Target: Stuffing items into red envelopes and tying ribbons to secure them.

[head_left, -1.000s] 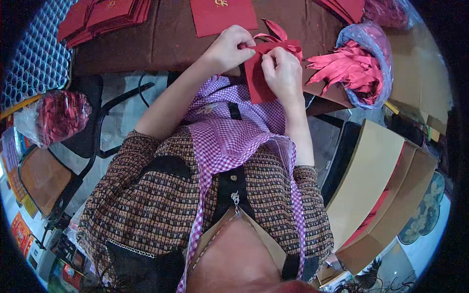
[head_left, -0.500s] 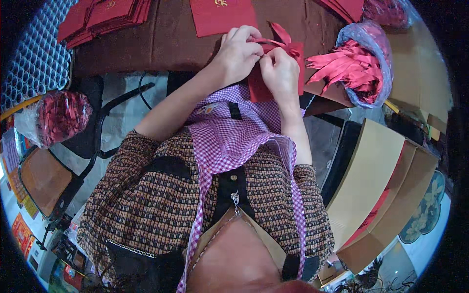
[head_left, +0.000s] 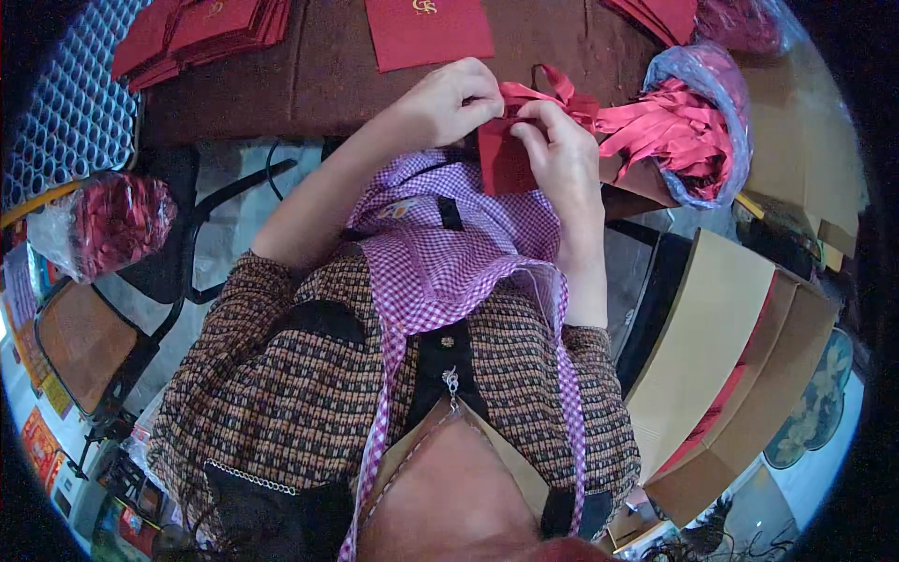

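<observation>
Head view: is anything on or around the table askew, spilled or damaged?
Nothing stands out. Both hands, left and right, pinch a red ribbon at the top of a small red bag. Spare ribbons sit loosely bunched in a plastic bag, none spilled. Red envelopes lie stacked on the brown table.

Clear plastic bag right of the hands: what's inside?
The clear plastic bag holds a loose heap of red ribbons, spilling toward the right hand. Whatever lies beneath the heap is covered.
</observation>
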{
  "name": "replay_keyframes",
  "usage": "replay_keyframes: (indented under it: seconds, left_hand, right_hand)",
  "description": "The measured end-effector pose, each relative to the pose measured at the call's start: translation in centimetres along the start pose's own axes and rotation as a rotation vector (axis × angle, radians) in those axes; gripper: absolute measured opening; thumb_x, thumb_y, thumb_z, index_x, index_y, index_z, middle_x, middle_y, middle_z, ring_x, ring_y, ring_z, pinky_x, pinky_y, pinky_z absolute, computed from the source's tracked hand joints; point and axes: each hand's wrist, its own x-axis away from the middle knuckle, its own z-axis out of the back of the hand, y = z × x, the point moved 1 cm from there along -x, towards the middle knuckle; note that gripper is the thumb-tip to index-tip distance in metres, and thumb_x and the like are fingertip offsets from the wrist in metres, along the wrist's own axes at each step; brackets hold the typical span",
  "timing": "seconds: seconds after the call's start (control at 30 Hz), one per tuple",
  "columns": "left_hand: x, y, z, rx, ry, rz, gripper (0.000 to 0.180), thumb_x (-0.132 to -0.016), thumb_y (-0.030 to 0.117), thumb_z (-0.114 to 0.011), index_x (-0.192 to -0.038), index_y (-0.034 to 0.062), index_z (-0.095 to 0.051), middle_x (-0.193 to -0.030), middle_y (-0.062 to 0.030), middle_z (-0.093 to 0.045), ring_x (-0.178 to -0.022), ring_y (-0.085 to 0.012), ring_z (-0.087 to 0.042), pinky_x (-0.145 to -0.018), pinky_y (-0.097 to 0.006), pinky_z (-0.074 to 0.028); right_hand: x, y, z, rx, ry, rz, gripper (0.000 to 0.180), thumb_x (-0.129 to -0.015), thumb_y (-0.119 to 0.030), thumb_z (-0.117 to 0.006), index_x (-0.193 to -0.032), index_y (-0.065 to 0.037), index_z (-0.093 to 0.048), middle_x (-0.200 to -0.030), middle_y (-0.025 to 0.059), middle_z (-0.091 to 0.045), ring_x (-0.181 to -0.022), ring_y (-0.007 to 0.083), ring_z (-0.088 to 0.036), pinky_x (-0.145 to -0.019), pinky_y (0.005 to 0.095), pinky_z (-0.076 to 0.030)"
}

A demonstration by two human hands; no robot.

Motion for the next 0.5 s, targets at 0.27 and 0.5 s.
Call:
replay_keyframes:
  seconds: [0.27, 0.5]
  left_hand:
    - [-2.9, 1.3, 0.8, -0.188, -0.304, -0.081, 0.015, -0.08, 0.008, -0.059, -0.091, 0.0012, -0.067, -0.092, -0.0132, -0.059, -0.091, -0.0271, -0.057, -0.082, -0.035, -0.046]
    - [-4.0, 1.5, 1.2, -0.161, -0.56, -0.148, 0.015, -0.08, 0.015, -0.061, -0.086, 0.0015, -0.064, -0.089, -0.0129, -0.052, -0.09, -0.0285, -0.054, -0.079, -0.036, -0.044]
  right_hand:
    - [0.4, -0.2, 0.6, 0.052, -0.012, 0.005, 0.014, -0.077, -0.008, -0.068, -0.09, -0.004, -0.063, -0.077, 0.012, -0.066, -0.069, 0.0233, -0.067, -0.062, 0.0326, -0.051]
    - [0.8, -0.6, 1.2, 0.029, -0.011, 0.045, 0.013, -0.076, -0.006, -0.068, -0.088, -0.003, -0.063, -0.076, 0.0124, -0.066, -0.068, 0.0227, -0.067, -0.061, 0.0318, -0.051]
